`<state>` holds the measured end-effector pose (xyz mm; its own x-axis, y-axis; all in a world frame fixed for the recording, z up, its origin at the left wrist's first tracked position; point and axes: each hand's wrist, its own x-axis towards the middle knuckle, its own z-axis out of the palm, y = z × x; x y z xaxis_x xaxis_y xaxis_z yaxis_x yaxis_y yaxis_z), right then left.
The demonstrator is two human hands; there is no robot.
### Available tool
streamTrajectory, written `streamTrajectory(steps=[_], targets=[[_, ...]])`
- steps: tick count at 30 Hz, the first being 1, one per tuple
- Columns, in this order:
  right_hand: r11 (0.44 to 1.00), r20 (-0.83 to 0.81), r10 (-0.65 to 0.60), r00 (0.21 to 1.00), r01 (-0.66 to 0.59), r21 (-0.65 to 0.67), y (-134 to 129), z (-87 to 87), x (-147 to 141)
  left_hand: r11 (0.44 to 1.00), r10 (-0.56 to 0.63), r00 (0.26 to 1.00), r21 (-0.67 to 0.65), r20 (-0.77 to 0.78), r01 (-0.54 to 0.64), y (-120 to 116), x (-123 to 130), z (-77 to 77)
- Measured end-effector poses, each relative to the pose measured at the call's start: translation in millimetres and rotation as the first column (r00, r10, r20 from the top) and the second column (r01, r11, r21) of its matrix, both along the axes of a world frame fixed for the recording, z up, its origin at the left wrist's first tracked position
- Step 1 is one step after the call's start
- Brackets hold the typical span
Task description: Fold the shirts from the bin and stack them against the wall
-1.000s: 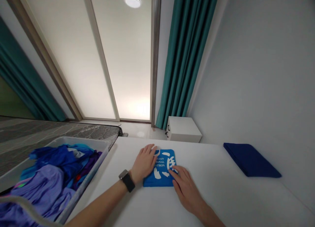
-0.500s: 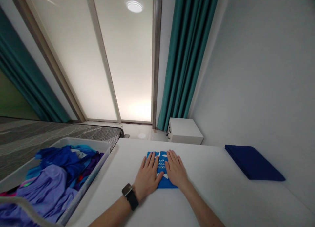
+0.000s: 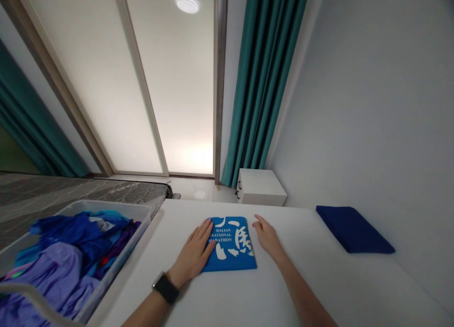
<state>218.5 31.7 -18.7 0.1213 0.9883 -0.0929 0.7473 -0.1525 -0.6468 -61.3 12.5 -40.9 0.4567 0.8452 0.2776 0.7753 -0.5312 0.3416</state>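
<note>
A folded blue T-shirt (image 3: 227,258) with white lettering and bold white marks lies flat on the white table (image 3: 220,298). Over its left edge rests my left hand (image 3: 194,251), fingers stretched out and flat, a dark watch on the wrist; part of the print is covered. My right hand (image 3: 268,237) is just off the shirt's right edge and holds nothing. Its index finger points out toward the shirt, while the other fingers are partly curled and hard to see. Farther right on the table is a folded navy cloth (image 3: 354,230).
At left a pale plastic bin (image 3: 136,251) holds crumpled blue and purple clothes (image 3: 53,265). A curved pale bar (image 3: 31,294) crosses the lower left corner. Beyond the table stand a small white cabinet (image 3: 262,185) and a teal curtain (image 3: 264,81). A wall (image 3: 383,105) borders the right side.
My right hand has lifted off the shirt and moved right, its fingers curling. My left hand has slid to the left edge, so more print shows. The view has shifted slightly right.
</note>
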Motion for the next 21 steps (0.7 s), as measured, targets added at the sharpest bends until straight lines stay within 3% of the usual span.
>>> streamTrajectory(steps=[4,9,14,21], targets=[[0.988,-0.013,0.089,0.996,-0.09,-0.122,18.4,15.2,9.8,0.999,0.011,0.999,0.031,0.038,-0.012,2.2,-8.2,0.4],[0.95,-0.008,0.204,0.979,-0.2,-0.238,49.5,31.6,-13.2,0.999,0.029,0.999,0.045,0.016,-0.03,-1.4,-6.3,4.8],[0.864,-0.056,0.312,0.948,-0.308,-0.399,78.2,48.5,-25.7,0.999,0.031,0.999,0.043,0.02,-0.031,-4.4,-3.5,10.8],[0.727,-0.112,0.474,0.874,-0.46,-0.51,100.2,64.4,-36.3,0.998,0.045,0.999,0.039,0.008,-0.046,-5.2,-4.1,8.8]])
